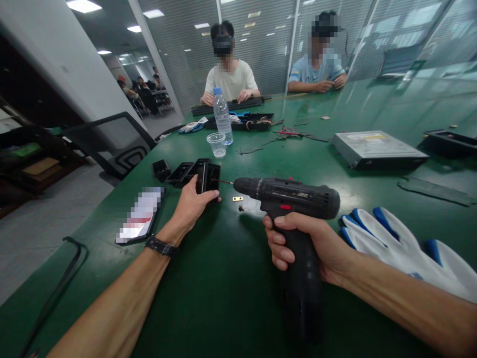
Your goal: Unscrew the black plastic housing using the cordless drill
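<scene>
My right hand [301, 238] is wrapped around the grip of a black cordless drill [298, 194], which points left. A long thin bit [223, 182] runs from its chuck to a black plastic box [213, 179]. My left hand [196, 201] holds that box on its side, thumb along the near edge; whether the bit's tip touches a screw is too small to tell. Just right of the box lie a small brass-coloured plate [237, 199] with two holes and a little dark piece [241, 208]. More black boxes [181, 173] stand behind my left hand.
A phone [139, 216] lies left of my forearm, white-and-blue gloves [391, 238] at the right. Ahead stand a plastic cup [216, 145] and a water bottle [222, 117]. A metal drive unit [378, 149] sits back right. Two people sit across the green table [208, 308].
</scene>
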`<move>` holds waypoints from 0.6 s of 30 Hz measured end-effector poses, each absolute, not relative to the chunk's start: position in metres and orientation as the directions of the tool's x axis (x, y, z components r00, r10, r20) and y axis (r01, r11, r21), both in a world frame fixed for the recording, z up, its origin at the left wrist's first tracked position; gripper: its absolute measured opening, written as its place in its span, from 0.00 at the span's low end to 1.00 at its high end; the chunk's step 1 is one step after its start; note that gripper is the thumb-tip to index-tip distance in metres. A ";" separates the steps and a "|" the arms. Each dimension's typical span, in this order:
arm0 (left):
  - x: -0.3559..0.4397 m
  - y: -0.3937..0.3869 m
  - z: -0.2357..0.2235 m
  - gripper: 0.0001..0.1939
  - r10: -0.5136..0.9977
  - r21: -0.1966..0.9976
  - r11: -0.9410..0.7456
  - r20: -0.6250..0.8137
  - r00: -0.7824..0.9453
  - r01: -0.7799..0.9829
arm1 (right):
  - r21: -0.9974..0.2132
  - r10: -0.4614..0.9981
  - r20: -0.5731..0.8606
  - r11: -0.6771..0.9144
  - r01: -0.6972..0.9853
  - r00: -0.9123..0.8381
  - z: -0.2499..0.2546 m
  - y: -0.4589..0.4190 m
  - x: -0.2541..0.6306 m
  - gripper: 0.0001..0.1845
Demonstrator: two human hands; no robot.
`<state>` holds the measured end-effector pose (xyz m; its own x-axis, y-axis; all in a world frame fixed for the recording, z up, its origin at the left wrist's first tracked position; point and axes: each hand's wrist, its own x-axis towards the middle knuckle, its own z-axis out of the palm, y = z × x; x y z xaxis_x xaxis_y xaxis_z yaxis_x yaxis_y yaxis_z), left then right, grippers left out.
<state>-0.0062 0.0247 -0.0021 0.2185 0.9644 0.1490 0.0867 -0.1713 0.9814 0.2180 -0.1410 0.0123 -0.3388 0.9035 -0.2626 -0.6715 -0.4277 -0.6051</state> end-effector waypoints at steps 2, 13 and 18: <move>-0.007 0.025 -0.002 0.26 0.963 0.980 -0.175 0.151 0.223 0.091 | -0.605 0.903 -0.267 -0.429 -0.671 -0.336 0.013 -0.141 0.218 0.06; -0.008 0.028 -0.006 0.24 0.962 0.983 -0.166 0.145 0.232 0.073 | -0.617 0.910 -0.258 -0.414 -0.670 -0.324 0.014 -0.143 0.217 0.07; -0.008 0.027 -0.005 0.23 0.964 0.985 -0.159 0.140 0.225 0.068 | -0.626 0.909 -0.267 -0.415 -0.660 -0.319 0.016 -0.143 0.216 0.06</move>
